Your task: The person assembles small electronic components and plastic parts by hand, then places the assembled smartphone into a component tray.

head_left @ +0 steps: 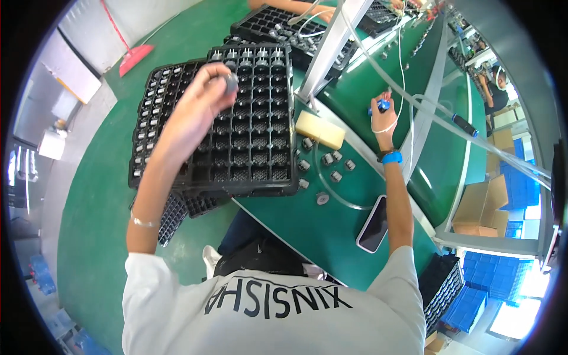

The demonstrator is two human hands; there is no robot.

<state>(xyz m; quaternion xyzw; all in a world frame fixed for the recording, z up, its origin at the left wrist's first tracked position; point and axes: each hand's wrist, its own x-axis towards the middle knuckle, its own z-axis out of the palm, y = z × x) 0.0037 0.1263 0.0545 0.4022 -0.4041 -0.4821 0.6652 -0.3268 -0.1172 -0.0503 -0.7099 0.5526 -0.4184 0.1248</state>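
Observation:
My left hand (198, 100) is raised over the black compartment tray (244, 190), its fingers closed round a small dark round part (231, 84) that looks like a small motor. Upright silver-and-black parts (246, 54) fill the tray's far row. Over the green belt, beyond the bench's metal rail, my right hand (383, 117) is closed on a small blue object (380, 106); its kind is unclear, as the fingers partly cover it. A white cord crosses that wrist. Several loose metal parts (328, 158) lie on the green bench between the hands, beside a yellow foam block (320, 129).
A phone (373, 225) lies on the bench near my right forearm. A metal post (334, 50) rises beyond the foam block. A blue-and-black screwdriver-like tool (465, 125) hangs at the right among hoses. Another person's arm (296, 7) reaches over a far tray (260, 26).

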